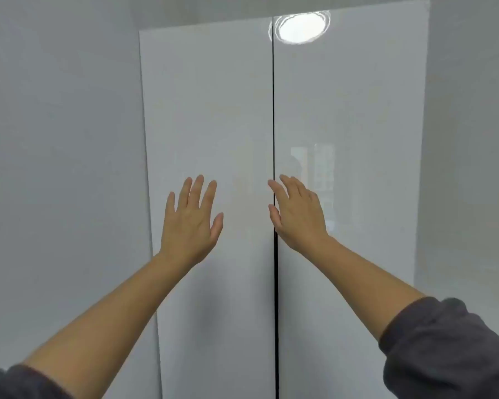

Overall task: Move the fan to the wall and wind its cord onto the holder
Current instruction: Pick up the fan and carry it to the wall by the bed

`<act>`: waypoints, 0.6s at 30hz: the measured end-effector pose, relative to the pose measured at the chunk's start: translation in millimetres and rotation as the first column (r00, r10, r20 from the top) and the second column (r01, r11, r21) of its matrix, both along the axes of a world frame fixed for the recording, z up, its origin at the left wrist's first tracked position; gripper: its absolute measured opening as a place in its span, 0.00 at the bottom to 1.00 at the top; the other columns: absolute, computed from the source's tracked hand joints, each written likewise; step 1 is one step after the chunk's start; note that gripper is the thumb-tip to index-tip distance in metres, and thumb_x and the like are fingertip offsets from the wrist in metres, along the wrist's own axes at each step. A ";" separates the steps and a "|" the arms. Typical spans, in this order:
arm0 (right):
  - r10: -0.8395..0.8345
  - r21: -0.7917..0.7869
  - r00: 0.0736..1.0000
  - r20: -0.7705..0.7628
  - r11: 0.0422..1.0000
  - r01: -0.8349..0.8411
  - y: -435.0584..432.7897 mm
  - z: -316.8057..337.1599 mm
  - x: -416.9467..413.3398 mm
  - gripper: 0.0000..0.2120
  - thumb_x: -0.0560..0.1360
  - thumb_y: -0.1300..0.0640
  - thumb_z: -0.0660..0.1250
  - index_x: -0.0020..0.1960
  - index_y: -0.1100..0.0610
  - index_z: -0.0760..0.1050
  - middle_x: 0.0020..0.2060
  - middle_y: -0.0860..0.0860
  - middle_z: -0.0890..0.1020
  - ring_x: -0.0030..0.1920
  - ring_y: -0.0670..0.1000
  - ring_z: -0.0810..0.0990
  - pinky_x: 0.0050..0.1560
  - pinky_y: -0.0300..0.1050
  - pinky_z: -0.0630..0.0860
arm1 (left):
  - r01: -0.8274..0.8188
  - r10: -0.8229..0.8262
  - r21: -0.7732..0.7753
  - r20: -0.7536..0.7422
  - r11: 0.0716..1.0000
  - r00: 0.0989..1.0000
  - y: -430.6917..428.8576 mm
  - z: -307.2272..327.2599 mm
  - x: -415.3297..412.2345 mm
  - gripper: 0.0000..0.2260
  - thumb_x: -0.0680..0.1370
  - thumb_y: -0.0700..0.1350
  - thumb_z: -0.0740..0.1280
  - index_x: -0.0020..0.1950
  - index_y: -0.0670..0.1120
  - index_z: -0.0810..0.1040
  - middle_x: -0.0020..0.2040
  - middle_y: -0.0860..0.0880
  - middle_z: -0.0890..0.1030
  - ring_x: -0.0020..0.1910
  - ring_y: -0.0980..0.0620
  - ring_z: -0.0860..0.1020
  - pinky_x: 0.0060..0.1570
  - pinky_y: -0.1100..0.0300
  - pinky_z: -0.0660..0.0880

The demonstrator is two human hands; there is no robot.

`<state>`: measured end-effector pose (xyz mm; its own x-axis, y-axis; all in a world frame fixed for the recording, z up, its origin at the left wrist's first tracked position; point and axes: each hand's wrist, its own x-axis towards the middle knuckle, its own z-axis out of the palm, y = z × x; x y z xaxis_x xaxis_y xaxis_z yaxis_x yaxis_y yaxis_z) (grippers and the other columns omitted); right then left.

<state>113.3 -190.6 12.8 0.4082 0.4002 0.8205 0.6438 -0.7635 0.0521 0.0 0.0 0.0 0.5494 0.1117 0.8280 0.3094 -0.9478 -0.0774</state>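
Observation:
No fan, cord or holder shows in the head view. My left hand [191, 223] is raised in front of the left glossy white cabinet door [208, 110], fingers spread, holding nothing. My right hand [296, 214] is raised too, its fingers apart and empty, with the fingertips at the dark vertical gap [273, 110] between the two doors. Whether either palm touches the surface I cannot tell. Both forearms are bare, with dark grey sleeves pushed up.
The right cabinet door [357, 110] mirrors a round ceiling lamp [300, 26] near its top and a faint window lower down. Plain grey-white wall [58, 139] flanks the cabinet on the left, and more wall [473, 139] on the right.

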 end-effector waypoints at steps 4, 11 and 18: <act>-0.034 -0.013 0.999 -0.016 0.999 0.034 -32.3 -11.4 8.0 0.24 0.81 0.51 0.55 0.76 0.51 0.58 0.75 0.53 0.61 0.76 0.55 0.57 0.71 0.56 0.60 | 0.030 -0.030 -0.018 -0.005 0.999 1.000 -27.9 -12.0 13.1 0.29 0.78 0.56 0.48 0.78 0.45 0.59 0.78 0.42 0.61 0.77 0.41 0.59 0.71 0.40 0.62; -0.065 -0.010 0.997 -0.031 0.998 0.065 -122.3 -23.0 21.5 0.24 0.80 0.51 0.56 0.75 0.51 0.59 0.75 0.53 0.62 0.76 0.55 0.58 0.71 0.56 0.60 | 0.119 -0.119 -0.016 -0.002 0.993 0.993 -113.9 -25.4 44.2 0.29 0.78 0.56 0.49 0.77 0.45 0.62 0.77 0.42 0.63 0.76 0.41 0.61 0.69 0.40 0.64; -0.182 -0.031 0.983 -0.038 0.983 0.181 -258.7 -34.9 48.3 0.23 0.80 0.51 0.56 0.75 0.51 0.60 0.74 0.53 0.63 0.75 0.55 0.60 0.69 0.55 0.62 | 0.198 -0.200 -0.054 -0.038 0.979 0.979 -240.0 -33.3 87.9 0.29 0.78 0.56 0.48 0.77 0.45 0.60 0.77 0.43 0.62 0.77 0.41 0.60 0.71 0.41 0.62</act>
<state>161.5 -449.4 -22.2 0.5089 0.3385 0.7915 0.4967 -0.8664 0.0513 87.9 -240.0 -33.3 0.5995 0.0373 0.7995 0.1119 -0.9930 -0.0376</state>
